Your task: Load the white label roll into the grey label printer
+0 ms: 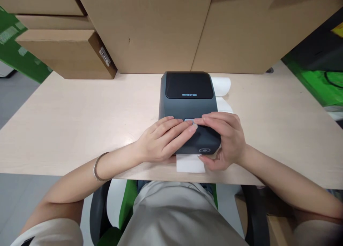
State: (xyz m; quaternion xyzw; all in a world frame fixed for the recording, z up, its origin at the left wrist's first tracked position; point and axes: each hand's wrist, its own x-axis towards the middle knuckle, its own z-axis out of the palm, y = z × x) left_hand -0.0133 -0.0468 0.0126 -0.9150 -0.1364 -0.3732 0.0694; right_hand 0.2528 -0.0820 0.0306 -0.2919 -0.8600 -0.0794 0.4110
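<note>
Matt plastic printer (187,109), glossy panel (189,84), smooth paper (190,164)

1. I see a pale, wood-toned worktop (80,117), light gleaming softly on its left half.
2. Large cardboard boxes (150,31) line the worktop's far edge.
3. Grey floor (21,199) shows left of the worktop, near a green patterned surface (16,45).
4. A green chair (127,203) with black armrests (98,210) stands at the worktop's near edge.
5. Right of the worktop lies bright green material (318,85).

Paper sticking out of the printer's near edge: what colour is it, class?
The paper is white; it shows best in the head view.
</note>
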